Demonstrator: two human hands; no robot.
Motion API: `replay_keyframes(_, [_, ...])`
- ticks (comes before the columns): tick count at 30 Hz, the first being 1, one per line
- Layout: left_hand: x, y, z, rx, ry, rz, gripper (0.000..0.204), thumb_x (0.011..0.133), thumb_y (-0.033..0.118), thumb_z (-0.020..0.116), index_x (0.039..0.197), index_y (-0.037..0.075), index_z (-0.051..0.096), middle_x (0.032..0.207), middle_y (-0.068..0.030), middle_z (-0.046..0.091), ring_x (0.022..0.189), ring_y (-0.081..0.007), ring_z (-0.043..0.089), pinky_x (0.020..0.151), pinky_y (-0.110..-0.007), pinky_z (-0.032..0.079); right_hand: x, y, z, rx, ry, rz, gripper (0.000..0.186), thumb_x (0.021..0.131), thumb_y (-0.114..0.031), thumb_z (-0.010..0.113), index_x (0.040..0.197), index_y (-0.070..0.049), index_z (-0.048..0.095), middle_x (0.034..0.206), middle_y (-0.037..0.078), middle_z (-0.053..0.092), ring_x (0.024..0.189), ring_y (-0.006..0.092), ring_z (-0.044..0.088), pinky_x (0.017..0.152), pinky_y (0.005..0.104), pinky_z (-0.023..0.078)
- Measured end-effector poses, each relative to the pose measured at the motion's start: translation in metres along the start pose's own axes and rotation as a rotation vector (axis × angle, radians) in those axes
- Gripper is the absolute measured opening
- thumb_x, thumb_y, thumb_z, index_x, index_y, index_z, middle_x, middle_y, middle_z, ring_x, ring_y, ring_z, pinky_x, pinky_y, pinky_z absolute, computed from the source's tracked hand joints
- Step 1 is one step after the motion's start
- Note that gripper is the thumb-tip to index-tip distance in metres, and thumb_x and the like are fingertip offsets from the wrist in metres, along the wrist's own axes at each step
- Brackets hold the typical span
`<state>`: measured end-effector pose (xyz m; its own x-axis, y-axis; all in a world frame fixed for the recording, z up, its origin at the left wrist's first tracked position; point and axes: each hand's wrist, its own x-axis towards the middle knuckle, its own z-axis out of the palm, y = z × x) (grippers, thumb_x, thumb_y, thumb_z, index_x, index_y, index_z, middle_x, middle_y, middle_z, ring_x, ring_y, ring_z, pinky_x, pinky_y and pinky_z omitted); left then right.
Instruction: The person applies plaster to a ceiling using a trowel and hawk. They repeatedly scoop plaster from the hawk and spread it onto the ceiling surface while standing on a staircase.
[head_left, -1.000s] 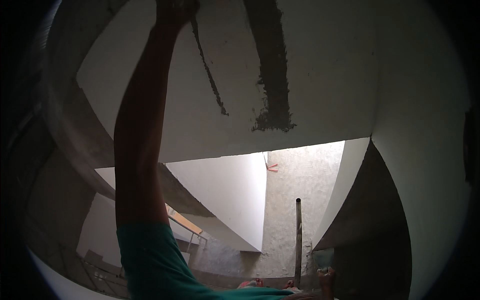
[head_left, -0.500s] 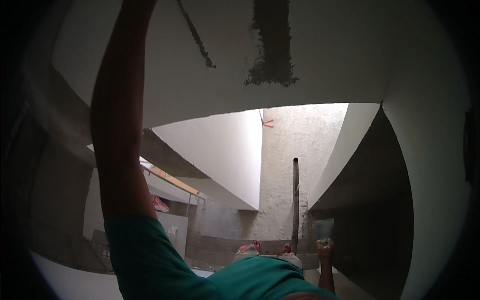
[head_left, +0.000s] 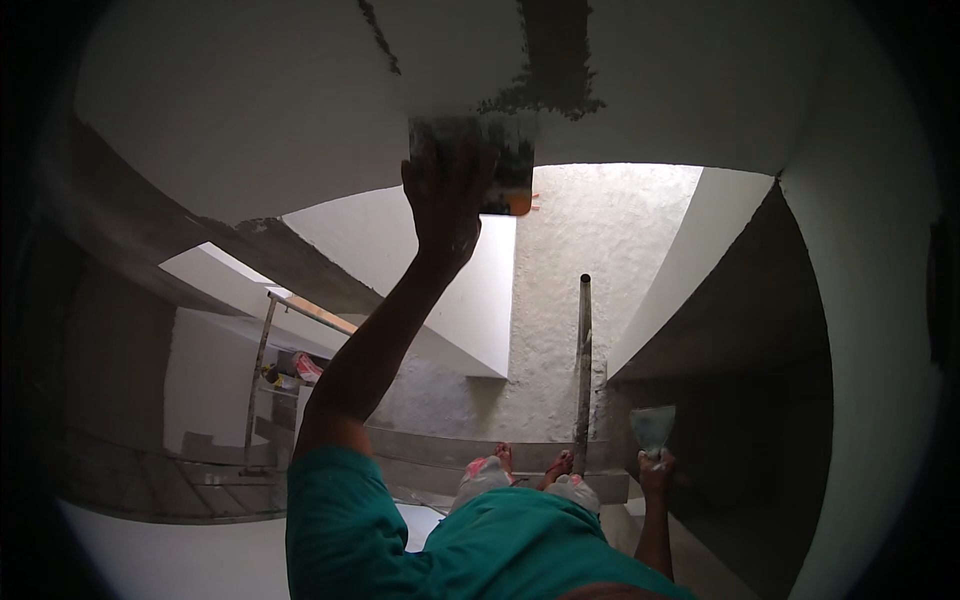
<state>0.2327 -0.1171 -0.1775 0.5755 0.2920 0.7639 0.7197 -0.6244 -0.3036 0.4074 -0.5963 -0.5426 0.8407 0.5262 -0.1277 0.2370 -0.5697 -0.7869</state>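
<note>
My left hand (head_left: 447, 205) is raised at the upper middle, its fingers spread over a flat, dark rectangular plastering trowel (head_left: 513, 160) with an orange patch near one corner. The trowel lies against the lower edge of a white plastered surface (head_left: 300, 130), and its handle, if any, is hidden. Just above it are a wide dark grey unplastered strip (head_left: 558, 60) and, to the left, a thin dark streak (head_left: 380, 38). Low at the right, my right hand (head_left: 656, 472) grips a putty knife (head_left: 653, 427), its broad pale blade pointing away from me.
An upright metal pole (head_left: 585, 360) stands ahead of my feet (head_left: 555, 468), which are by grey planks (head_left: 430, 447). A metal frame (head_left: 262, 370) with a red-and-white bundle (head_left: 306, 367) behind it is at the left. A white wall (head_left: 880, 330) rises at the right.
My left arm has swung right and down, bringing my left hand and the trowel into view against the white surface. The right hand still holds the putty knife; the view has shifted slightly.
</note>
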Motion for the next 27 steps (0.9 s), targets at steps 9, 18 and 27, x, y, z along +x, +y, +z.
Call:
replay_keyframes(9, [0.110, -0.055, -0.117, 0.110, 0.115, -0.043, 0.071, 0.078, 0.005, 0.065, 0.142, 0.027, 0.045, 0.143, -0.0016, 0.049, 0.133, -0.0326, 0.041, 0.109, -0.065, 0.018, 0.004, 0.033, 0.026, 0.038, 0.062, -0.147, 0.023, 0.066, -0.013, 0.071, 0.065, -0.002, 0.049, 0.057, 0.015, 0.051, 0.052, 0.0298, 0.050, 0.052, 0.0435, 0.041])
replay_keyframes(18, [0.351, -0.143, -0.200, 0.246, 0.524, -0.082, 0.065, 0.084, 0.008, 0.053, 0.146, 0.018, 0.037, 0.147, -0.0104, 0.044, 0.134, -0.0326, 0.040, 0.111, -0.058, 0.023, 0.027, 0.041, 0.060, -0.054, 0.550, -0.527, 0.021, 0.062, -0.010, 0.068, 0.063, -0.004, 0.048, 0.057, 0.015, 0.052, 0.052, 0.0341, 0.047, 0.052, 0.0447, 0.039])
replay_keyframes(27, [0.249, -0.121, -0.125, 0.213, 0.477, 0.105, 0.067, 0.078, 0.010, 0.064, 0.141, 0.028, 0.047, 0.144, 0.0026, 0.048, 0.131, -0.0275, 0.043, 0.108, -0.055, 0.022, 0.015, 0.040, 0.032, 0.095, 0.126, -0.073, 0.025, 0.061, -0.014, 0.071, 0.066, -0.002, 0.049, 0.063, 0.017, 0.056, 0.058, 0.0382, 0.052, 0.056, 0.0472, 0.041])
